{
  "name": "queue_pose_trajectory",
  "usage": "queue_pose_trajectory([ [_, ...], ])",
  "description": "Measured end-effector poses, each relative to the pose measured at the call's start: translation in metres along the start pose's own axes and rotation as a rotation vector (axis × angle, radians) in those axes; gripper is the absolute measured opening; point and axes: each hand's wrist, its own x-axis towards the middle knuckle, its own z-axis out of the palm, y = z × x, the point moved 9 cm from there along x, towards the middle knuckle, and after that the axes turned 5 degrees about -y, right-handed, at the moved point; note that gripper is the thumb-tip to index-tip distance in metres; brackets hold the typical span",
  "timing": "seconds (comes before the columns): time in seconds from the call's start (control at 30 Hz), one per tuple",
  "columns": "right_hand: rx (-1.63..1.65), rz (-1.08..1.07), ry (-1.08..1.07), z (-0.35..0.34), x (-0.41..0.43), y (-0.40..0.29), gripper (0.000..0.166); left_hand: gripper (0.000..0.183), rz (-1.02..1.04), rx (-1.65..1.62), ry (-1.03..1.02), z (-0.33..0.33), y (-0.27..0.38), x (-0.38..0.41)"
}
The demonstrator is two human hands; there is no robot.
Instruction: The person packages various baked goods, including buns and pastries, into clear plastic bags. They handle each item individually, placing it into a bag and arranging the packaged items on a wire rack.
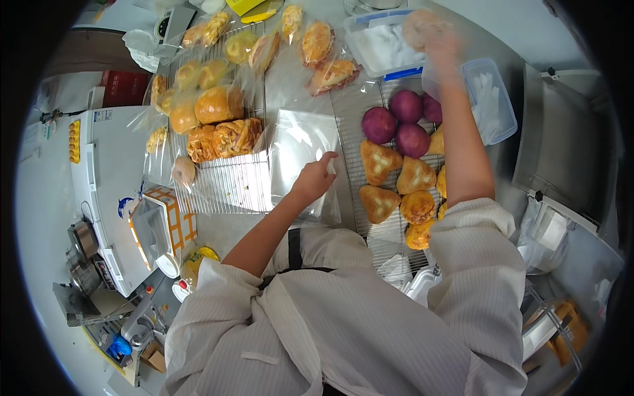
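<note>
My right hand (pixel 442 43), blurred by motion, reaches over the far right of the table. It grips a pale round bun (pixel 420 28) above a clear plastic container (pixel 361 62) with a blue-edged rim. White powder (pixel 386 47) lies inside that container. My left hand (pixel 315 177) rests on a stack of clear plastic bags (pixel 302 138), index finger extended and nothing visibly held. Beneath my right forearm, a wire rack (pixel 351 173) bears purple round buns (pixel 379 124), triangular buns (pixel 380 161) and browned round buns (pixel 417 207).
Bagged breads (pixel 218 105) cover much of the left wire rack (pixel 223 190), with a bagged ring doughnut (pixel 184 171) near its edge. More bagged filled breads (pixel 317 43) lie at the back. A clear lid (pixel 512 116) holding white plastic pieces (pixel 485 104) sits at right.
</note>
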Motion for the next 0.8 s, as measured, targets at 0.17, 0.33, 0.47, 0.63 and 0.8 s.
queue_pose_trajectory([
  [0.17, -0.077, 0.004, -0.195, 0.042, 0.003, 0.022, 0.053, 0.022, 0.054, 0.443, 0.05, -0.033, 0.024, -0.018],
  [0.33, -0.098, -0.041, -0.116, 0.05, -0.007, -0.006, 0.052, 0.009, 0.013, 0.484, 0.449, -0.134, 0.046, -0.065],
  [0.47, -0.346, 0.025, -0.176, 0.031, -0.006, -0.016, 0.052, 0.011, 0.192, 0.532, 1.101, -0.242, 0.135, -0.141],
  [0.63, 0.038, 0.107, -0.069, 0.023, -0.018, -0.021, 0.05, 0.017, 0.313, 0.545, 1.274, -0.244, 0.144, -0.153],
  [0.8, 0.487, 0.347, -0.178, 0.027, -0.097, -0.048, 0.045, 0.002, 0.169, 0.735, 0.693, -0.117, 0.054, -0.05],
])
